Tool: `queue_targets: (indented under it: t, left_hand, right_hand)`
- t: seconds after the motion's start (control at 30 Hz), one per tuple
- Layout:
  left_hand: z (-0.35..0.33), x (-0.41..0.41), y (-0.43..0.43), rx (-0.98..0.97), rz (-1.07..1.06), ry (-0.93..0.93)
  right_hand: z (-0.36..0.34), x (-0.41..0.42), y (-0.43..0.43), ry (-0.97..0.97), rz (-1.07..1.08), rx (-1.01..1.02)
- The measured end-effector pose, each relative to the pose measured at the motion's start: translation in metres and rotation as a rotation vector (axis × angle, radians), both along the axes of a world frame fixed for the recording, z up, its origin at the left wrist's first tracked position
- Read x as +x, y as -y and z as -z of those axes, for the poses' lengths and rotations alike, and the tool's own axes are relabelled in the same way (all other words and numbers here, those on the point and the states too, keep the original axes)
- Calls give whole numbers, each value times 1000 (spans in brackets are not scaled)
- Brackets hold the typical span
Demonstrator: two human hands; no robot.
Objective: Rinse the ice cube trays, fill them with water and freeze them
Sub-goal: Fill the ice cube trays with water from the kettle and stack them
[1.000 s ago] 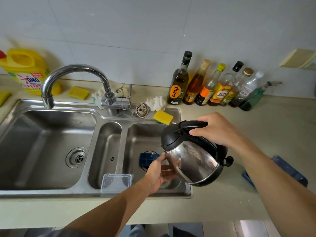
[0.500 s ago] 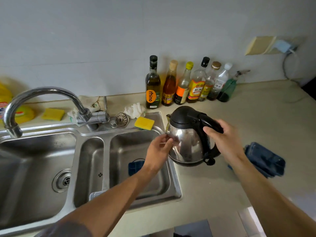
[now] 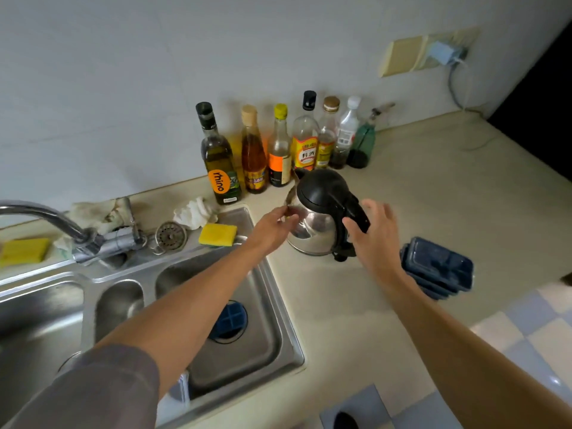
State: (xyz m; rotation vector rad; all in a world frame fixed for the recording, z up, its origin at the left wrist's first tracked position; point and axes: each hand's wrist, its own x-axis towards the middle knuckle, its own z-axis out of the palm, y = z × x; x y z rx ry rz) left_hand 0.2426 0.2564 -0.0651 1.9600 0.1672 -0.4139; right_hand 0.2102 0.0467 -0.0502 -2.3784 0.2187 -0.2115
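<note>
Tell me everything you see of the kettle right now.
The kettle stands upright on the counter right of the sink, before the bottles. Shiny steel body, black lid shut, black handle facing right, spout at back left. The left hand touches its left side; the open right hand is beside the handle, contact unclear.

On my feed, the left arm (image 3: 192,301) wears a short, dull grey-brown sleeve (image 3: 102,388), loose and softly creased, which ends just above the elbow. The left hand (image 3: 272,224), the right hand (image 3: 376,239) and the right forearm (image 3: 458,345) are bare. A dark rounded shape (image 3: 345,422) at the near edge might be a shoe; I cannot tell.
</note>
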Motion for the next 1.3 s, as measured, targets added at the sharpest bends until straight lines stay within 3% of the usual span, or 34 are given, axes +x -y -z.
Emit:
queue_targets:
  t: [0.1, 0.17, 0.27, 0.5, 0.67, 0.83, 0.9, 1.0, 1.13, 1.3]
  left_hand:
    - [7, -22, -18, 28, -108, 9]
    - [16, -49, -40, 109, -203, -24]
    - [34, -107, -84, 326, -300, -124]
    - [60, -261, -165, 490, -604, -204]
    - [86, -315, -180, 535, -546, -355]
    - [102, -316, -179, 517, -627, -231]
    - [100, -303, -178, 450, -703, -124]
    - [104, -267, -169, 379, -634, -51]
    - [134, -212, -146, 316, -432, -116]
    - [184, -166, -144, 363, -307, -298]
  right_hand:
    - [-13, -13, -15, 285, -138, -110]
    - [-17, -22, -33, 272, -298, -24]
    - [-13, -40, -73, -46, -587, 145]
    - [67, -113, -170, -631, -902, 77]
    - [129, -164, -216, -918, -882, 98]
    - [152, -172, -243, -906, -868, 87]
    - [153, -163, -238, -901, -794, 98]
    - [158, -137, -212, -838, -649, 105]
    - [172, -102, -180, -787, -481, 54]
    - [203, -76, -191, -767, -422, -49]
